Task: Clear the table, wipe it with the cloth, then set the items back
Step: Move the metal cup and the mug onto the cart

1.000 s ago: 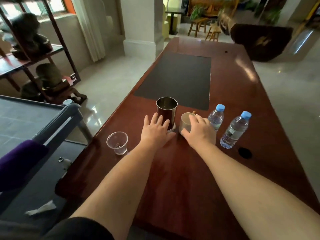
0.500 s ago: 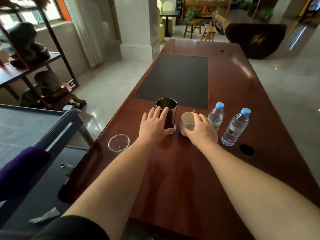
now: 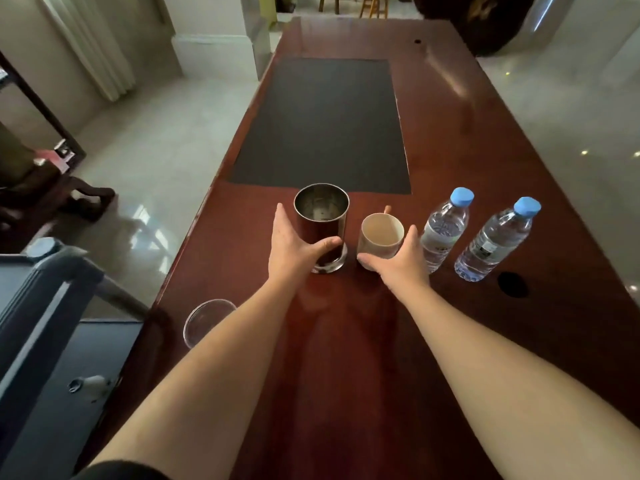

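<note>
Both hands grip: left (image 3: 294, 245) on steel cup (image 3: 321, 226), right (image 3: 403, 259) on mug (image 3: 380, 240); labels illegible

left hand (image 3: 294, 245) gripping metal cup (image 3: 322, 223), right hand (image 3: 401, 261) gripping mug (image 3: 379, 239)

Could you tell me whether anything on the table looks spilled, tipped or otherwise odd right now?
Nothing stands out: the metal cup, mug, both bottles and plastic cup stand upright, with no visible spill.
</note>
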The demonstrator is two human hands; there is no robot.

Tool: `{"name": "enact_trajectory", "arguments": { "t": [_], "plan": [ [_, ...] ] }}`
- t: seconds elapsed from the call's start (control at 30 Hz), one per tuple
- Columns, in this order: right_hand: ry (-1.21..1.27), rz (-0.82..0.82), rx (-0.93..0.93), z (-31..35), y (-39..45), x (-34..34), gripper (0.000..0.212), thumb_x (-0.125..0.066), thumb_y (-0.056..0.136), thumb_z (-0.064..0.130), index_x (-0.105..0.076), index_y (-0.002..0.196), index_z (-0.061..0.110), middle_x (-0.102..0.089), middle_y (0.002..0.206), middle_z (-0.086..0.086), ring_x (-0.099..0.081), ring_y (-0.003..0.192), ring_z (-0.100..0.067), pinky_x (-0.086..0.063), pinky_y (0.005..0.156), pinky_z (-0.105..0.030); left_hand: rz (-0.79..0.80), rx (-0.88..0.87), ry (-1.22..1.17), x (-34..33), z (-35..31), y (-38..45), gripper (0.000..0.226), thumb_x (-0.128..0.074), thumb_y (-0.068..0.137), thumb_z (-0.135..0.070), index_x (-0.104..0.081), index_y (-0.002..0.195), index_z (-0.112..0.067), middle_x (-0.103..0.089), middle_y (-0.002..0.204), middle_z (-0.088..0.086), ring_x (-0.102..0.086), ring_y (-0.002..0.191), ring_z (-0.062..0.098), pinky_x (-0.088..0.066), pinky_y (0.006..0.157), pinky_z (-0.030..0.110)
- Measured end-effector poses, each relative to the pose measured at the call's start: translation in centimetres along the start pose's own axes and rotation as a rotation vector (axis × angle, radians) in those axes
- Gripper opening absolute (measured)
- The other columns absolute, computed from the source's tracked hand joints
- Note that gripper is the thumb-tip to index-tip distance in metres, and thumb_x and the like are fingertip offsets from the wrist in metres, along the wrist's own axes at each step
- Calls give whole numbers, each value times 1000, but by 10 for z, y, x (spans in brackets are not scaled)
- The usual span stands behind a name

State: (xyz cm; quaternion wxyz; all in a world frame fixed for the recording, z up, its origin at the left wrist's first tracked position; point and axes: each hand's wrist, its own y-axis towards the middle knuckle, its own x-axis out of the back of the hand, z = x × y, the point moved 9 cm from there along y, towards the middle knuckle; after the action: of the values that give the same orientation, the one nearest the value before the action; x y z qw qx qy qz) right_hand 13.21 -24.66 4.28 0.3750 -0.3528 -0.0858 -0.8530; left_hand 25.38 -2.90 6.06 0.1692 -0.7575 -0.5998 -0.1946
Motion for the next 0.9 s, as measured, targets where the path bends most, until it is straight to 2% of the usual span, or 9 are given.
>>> {"name": "enact_trajectory", "arguments": {
  "t": [0.1,0.2,0.3,0.37,0.47,0.53,0.67,0.8,0.9],
  "plan": [
    [6,-16,-39,-8,14,-12,136,-85,54,60,-4,153,14,-21,159,-5,-22,144,-23,-27,110,-39,71,-34,-174,-16,5,15,130,-90,48,-56,-22,150,-12,-33,155,8,-31,143,20,-31,116,43],
    [43,-53,-42,-10,30,-18,135,-85,54,60,-7,153,14,-24,158,-6,-25,143,-25,-29,109,-41,76,-110,-285,-28,4,25,113,-92,45,-52,-35,139,-22,-49,137,-2,-46,131,11,-39,110,42],
    [73,-81,-25,-7,40,-22,123,-85,53,60,-22,149,14,-40,148,-6,-39,134,-26,-37,102,-41,64,-84,-317,-36,12,33,111,-93,45,-48,-32,136,-31,-49,135,-8,-47,127,5,-41,109,37],
    [101,-115,-9,-5,40,-22,101,-83,51,60,-38,132,21,-53,130,1,-52,118,-24,-43,86,-37,51,-59,-296,-38,17,36,104,-91,46,-49,-31,131,-39,-50,130,-16,-50,121,-2,-45,104,33],
    [115,-137,8,-1,37,-21,79,-81,54,58,-42,116,26,-56,115,6,-56,104,-22,-40,74,-33,24,-42,-253,-37,15,37,98,-88,47,-52,-28,125,-48,-50,125,-24,-51,116,-6,-46,98,27],
    [113,-136,15,1,35,-22,76,-82,56,56,-44,115,25,-57,114,4,-57,102,-23,-41,73,-34,7,-43,-246,-36,13,35,97,-88,48,-52,-28,125,-49,-51,127,-20,-51,118,-1,-45,99,27],
    [123,-110,83,20,30,-22,76,-82,56,60,-45,114,26,-57,113,5,-57,99,-20,-43,72,-34,-51,-67,-247,-18,3,32,101,-88,51,-50,-30,132,-38,-50,129,-16,-50,119,2,-44,99,25],
    [156,-28,142,57,24,-32,78,-80,53,65,-46,113,30,-58,111,8,-59,95,-18,-49,74,-38,-138,-83,-275,22,-5,30,95,-89,51,-48,-29,125,-47,-48,121,-29,-49,112,-13,-42,89,10],
    [206,24,208,93,15,-43,76,-79,49,67,-48,109,31,-60,106,8,-60,91,-17,-44,69,-33,-241,-71,-295,67,-5,24,96,-90,50,-48,-31,125,-47,-49,119,-28,-49,110,-15,-43,87,12]
  ]
}}
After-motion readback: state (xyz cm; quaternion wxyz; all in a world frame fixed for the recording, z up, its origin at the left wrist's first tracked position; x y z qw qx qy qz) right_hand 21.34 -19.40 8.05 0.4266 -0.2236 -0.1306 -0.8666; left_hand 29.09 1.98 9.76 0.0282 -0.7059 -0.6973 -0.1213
